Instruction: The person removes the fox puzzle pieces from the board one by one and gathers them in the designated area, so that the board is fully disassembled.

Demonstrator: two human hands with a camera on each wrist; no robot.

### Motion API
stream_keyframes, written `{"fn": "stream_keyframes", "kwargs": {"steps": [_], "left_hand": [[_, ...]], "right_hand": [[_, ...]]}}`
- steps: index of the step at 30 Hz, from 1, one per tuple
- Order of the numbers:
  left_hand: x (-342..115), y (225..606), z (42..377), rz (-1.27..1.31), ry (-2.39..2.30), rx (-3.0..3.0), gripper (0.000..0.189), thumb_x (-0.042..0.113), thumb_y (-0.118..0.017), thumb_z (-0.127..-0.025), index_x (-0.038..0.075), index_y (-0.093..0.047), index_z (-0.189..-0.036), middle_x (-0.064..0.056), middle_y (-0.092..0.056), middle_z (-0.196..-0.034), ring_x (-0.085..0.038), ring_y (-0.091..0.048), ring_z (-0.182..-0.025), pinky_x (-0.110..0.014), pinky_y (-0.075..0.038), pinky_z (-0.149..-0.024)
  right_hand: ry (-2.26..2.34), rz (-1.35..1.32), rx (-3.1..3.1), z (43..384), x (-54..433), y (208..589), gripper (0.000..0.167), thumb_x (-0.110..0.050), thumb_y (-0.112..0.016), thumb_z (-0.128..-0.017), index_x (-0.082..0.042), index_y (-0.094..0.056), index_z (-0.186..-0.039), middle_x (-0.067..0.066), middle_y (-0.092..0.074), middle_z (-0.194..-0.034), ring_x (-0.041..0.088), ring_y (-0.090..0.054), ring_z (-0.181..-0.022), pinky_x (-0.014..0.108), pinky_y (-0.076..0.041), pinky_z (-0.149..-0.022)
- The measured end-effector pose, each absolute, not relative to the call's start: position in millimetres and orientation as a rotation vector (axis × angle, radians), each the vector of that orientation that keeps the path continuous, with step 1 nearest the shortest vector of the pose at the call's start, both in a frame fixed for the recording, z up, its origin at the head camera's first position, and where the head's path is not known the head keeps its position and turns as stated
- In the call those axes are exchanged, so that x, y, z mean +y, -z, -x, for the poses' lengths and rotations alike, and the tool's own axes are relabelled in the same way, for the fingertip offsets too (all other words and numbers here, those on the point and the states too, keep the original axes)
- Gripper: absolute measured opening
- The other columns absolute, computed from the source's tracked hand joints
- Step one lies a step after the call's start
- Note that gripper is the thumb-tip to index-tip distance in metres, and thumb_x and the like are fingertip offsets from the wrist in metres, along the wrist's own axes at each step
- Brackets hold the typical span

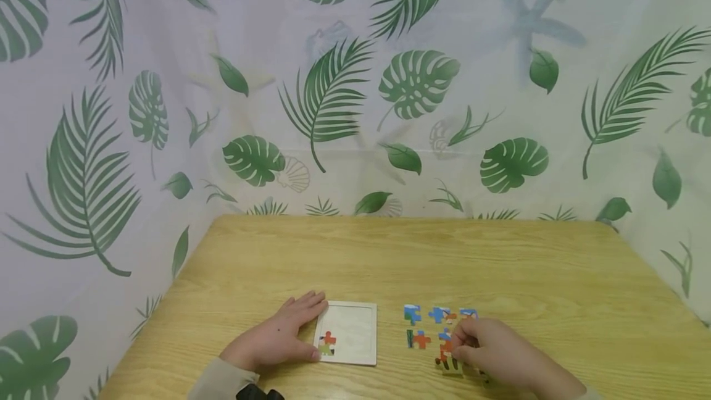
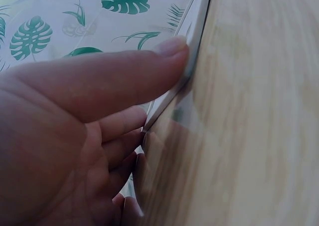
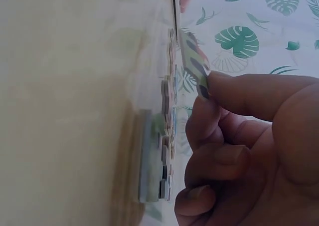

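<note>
A square puzzle tray (image 1: 355, 332) with a pale raised rim lies on the table. A small red and green puzzle piece (image 1: 328, 344) sits in its lower left corner. My left hand (image 1: 283, 335) rests along the tray's left side, thumb at the near corner and outstretched fingers at the far one. In the left wrist view, the thumb (image 2: 134, 76) presses against the tray's edge. Between thumb and index finger, my right hand (image 1: 491, 350) pinches a green puzzle piece (image 3: 195, 64) with dark stripes, raised off the table. The right hand partly hides the pieces beneath it.
Right of the tray lie several loose puzzle pieces, among them a blue one (image 1: 412, 312), a blue and orange one (image 1: 441, 315) and a red one (image 1: 420, 339). The wooden table (image 1: 389, 258) ends at a leaf-printed cloth (image 1: 344, 190) behind and beside it.
</note>
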State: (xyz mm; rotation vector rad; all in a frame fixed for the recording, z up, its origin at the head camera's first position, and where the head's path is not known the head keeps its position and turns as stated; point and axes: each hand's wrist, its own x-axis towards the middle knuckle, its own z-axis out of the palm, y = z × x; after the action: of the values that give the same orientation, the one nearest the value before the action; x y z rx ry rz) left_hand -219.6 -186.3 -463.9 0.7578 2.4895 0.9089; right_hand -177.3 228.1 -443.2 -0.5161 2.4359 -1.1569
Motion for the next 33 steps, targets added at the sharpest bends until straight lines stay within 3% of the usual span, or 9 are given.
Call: {"fn": "stream_keyframes", "kwargs": {"steps": [18,33], "left_hand": [[-186.6,465.1,221.1,-0.760,-0.914,2.485,0.097,0.041,-0.079,-0.084,0.007,-0.029,-0.160,-0.006,-0.018,-0.168,-0.026,-0.009,-0.154,-0.051,-0.002,-0.122],[-186.8,464.2,221.4,-0.748,-0.931,2.470,0.098,0.041,-0.080,-0.083,0.008,-0.029,-0.160,-0.005,-0.018,-0.168,-0.026,-0.009,-0.154,-0.052,-0.002,-0.122]], "right_hand": [[1.016,0.554,2.505,173.1,231.3,452.3,0.014,-0.025,-0.069,-0.096,-0.019,-0.065,-0.085,-0.007,-0.055,-0.069,0.008,-0.046,-0.059,0.027,-0.039,-0.056],[0.934,0.527,2.578,171.5,229.5,452.9,0.015,-0.025,-0.070,-0.096,-0.020,-0.065,-0.082,-0.006,-0.057,-0.069,0.008,-0.044,-0.058,0.027,-0.037,-0.052]]}}
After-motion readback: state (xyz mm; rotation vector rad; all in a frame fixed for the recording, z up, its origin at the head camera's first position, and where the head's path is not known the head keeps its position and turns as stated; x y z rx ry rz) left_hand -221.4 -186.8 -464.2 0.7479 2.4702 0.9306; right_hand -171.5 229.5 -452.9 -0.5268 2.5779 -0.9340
